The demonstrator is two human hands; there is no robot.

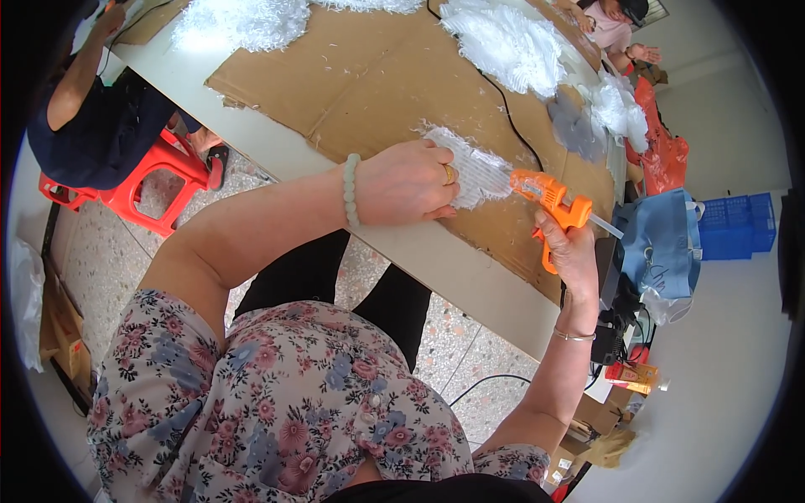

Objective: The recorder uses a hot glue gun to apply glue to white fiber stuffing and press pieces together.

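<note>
An orange hot glue gun [551, 197] is gripped in my right hand [572, 253], its fingers wrapped round the handle. A clear glue stick [605, 225] sticks out of its back end. The nozzle points left, at the edge of a white ribbed, fringed piece [480, 170] lying on the cardboard. My left hand [408, 180] rests on the left side of that piece with bent fingers, holding it; its fingertips are partly hidden.
Brown cardboard [369, 80] with white shreds covers the table. White fringed heaps [511, 46] lie at the far side, with a grey sheet [577, 126] nearby. A black cord [510, 109] crosses the cardboard. A blue bag [658, 243] stands right. Other people sit far left and far right.
</note>
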